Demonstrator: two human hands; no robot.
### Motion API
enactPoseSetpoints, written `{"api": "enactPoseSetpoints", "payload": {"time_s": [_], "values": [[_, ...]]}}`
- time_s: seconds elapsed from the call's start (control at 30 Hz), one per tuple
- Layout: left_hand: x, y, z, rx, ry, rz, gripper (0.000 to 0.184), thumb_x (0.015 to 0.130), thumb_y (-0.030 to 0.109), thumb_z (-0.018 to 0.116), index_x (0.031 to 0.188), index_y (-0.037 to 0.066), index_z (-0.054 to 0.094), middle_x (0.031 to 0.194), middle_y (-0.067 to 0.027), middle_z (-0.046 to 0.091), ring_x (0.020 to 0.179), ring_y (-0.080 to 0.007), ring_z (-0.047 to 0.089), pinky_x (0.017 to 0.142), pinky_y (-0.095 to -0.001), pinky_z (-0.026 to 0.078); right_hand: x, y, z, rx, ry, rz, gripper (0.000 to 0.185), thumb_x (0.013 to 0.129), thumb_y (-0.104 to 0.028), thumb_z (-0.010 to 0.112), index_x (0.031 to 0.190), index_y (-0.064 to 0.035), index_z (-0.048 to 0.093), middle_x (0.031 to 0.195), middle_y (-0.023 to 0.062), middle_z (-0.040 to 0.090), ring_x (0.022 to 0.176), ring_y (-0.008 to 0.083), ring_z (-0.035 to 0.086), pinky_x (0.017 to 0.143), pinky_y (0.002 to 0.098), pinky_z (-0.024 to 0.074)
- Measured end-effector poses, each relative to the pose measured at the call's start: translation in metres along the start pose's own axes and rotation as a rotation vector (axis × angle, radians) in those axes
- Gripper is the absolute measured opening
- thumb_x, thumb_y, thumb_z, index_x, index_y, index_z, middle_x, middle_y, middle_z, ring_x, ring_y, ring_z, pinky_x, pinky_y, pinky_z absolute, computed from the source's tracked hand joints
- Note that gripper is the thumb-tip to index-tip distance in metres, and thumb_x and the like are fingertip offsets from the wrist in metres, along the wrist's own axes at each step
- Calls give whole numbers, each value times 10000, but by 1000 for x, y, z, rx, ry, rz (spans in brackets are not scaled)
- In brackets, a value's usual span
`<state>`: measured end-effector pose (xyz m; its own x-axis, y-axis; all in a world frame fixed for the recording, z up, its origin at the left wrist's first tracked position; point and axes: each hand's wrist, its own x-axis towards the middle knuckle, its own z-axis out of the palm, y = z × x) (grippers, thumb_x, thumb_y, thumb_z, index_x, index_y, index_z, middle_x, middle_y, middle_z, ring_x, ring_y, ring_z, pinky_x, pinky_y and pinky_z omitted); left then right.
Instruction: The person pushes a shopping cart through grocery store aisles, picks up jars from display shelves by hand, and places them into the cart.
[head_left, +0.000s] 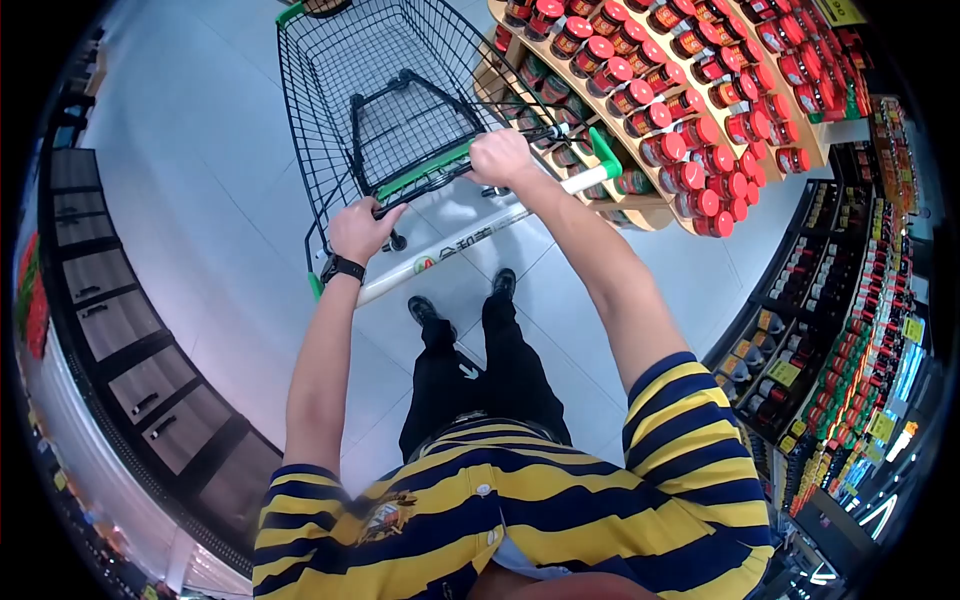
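Observation:
A black wire shopping cart point(320, 110) with green corner trim stands in front of me. My left hand point(362, 232), a black watch point(343, 267) on its wrist, is closed around the left part of the black bar at the cart's near end. Farther right on the same bar, my right hand point(500, 158) is wrapped in a fist. A green strip point(428, 172) runs just beyond the bar, by the folding wire frame. The white push handle point(455, 250), with printed lettering and green ends, passes below both hands, nearer my body.
Right of the cart, a tiered wooden display point(650, 215) holds rows of red-lidded jars point(665, 148). Shelves of bottles and packets point(800, 300) curve along the right side. Dark cabinets point(120, 290) line the left. Pale floor tiles point(200, 130) lie between.

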<state>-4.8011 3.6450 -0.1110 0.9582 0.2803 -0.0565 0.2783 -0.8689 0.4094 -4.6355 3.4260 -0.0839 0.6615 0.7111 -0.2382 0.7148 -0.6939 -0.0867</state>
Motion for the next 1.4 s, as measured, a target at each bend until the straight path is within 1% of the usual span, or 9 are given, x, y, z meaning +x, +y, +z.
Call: {"api": "enactPoseSetpoints", "payload": {"time_s": [0.1, 0.2, 0.37, 0.43, 0.63, 0.97, 1.27, 1.3, 1.4], "values": [[-4, -1, 2, 18, 4, 0, 547, 735, 613, 662, 720, 66, 688, 625, -101, 651, 589, -283, 636, 542, -376, 497, -2, -1, 7, 19, 32, -4, 328, 711, -442, 713, 735, -115, 724, 776, 100, 696, 782, 295, 678, 711, 395, 533], [-7, -1, 0, 38, 3, -1, 550, 737, 622, 656, 741, 74, 700, 636, -101, 658, 600, -284, 642, 545, -376, 499, -6, -6, -2, 19, -21, -1, 278, 721, -393, 705, 747, -117, 726, 783, 110, 699, 805, 286, 679, 731, 385, 529], [-12, -4, 4, 107, 4, 17, 549, 744, 631, 645, 762, 86, 707, 643, -97, 662, 610, -273, 651, 548, -373, 504, -9, -8, -5, 9, -75, -26, 279, 733, -386, 697, 785, -113, 730, 822, 109, 704, 835, 277, 682, 747, 382, 527], [-17, 0, 3, 90, 30, 10, 511, 765, 578, 666, 751, 68, 700, 615, -102, 645, 594, -289, 641, 555, -374, 499, -10, -8, -4, 42, -79, -21, 280, 725, -375, 708, 811, -110, 728, 847, 101, 706, 851, 281, 680, 756, 384, 529], [-26, -5, 6, 90, 39, 32, 488, 770, 558, 674, 740, 72, 693, 609, -91, 640, 580, -283, 635, 545, -369, 496, -14, -11, 0, 49, -72, -57, 262, 721, -369, 720, 815, -124, 727, 847, 101, 705, 837, 280, 680, 743, 389, 532], [-50, -3, 11, 102, 61, 23, 461, 765, 529, 696, 740, 69, 686, 635, -86, 657, 589, -273, 646, 566, -365, 516, -30, -17, 5, 82, -41, -82, 279, 707, -385, 734, 782, -116, 729, 824, 96, 700, 819, 275, 682, 744, 379, 529], [-88, 11, 14, 113, 50, -23, 480, 774, 566, 665, 782, 87, 697, 645, -89, 662, 613, -274, 655, 575, -374, 515, -62, -24, 19, 84, -10, -91, 302, 701, -395, 743, 748, -97, 733, 773, 117, 701, 767, 280, 691, 711, 374, 534], [-93, 8, 20, 104, 60, -33, 535, 743, 625, 652, 753, 92, 692, 657, -78, 660, 624, -262, 651, 548, -371, 500, -68, -25, 19, 85, -9, -93, 297, 697, -391, 750, 740, -97, 730, 768, 116, 699, 766, 278, 692, 701, 374, 535], [-103, 15, 29, 95, 70, -28, 530, 741, 621, 655, 751, 92, 689, 657, -82, 659, 622, -264, 652, 547, -372, 501, -79, -19, 33, 118, 63, -104, 333, 670, -407, 751, 665, -78, 696, 745, 118, 680, 715, 297, 682, 668, 402, 541]]}}
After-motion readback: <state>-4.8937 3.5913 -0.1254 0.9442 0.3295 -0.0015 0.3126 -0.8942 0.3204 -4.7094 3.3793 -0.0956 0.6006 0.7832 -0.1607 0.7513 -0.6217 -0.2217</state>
